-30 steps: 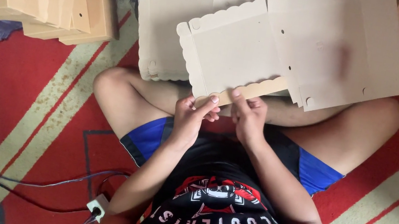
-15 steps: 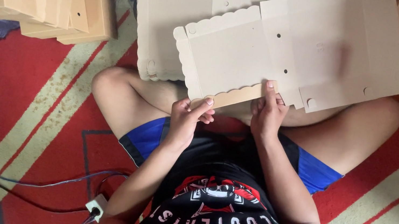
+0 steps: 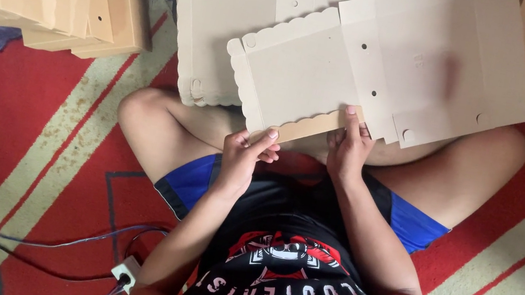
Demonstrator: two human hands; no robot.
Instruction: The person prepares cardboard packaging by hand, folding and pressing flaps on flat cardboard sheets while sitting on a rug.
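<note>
Fold the scalloped flap (image 3: 306,125) crisply along its crease, pressing evenly from both ends. The flat cardboard box blank (image 3: 377,67) lies across your crossed legs above the striped rug (image 3: 68,106). Your left hand (image 3: 243,155) pinches the flap's near end; your right hand (image 3: 348,148) presses it with the index finger extended, apparently pinching too.

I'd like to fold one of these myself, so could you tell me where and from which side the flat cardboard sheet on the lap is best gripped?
Probably by the folded scalloped flap along the near edge of the flat cardboard sheet, coming from the body side. That strip is narrow and overhangs the legs, so fingers can pinch it; the left hand and right hand already grip its two ends.
</note>
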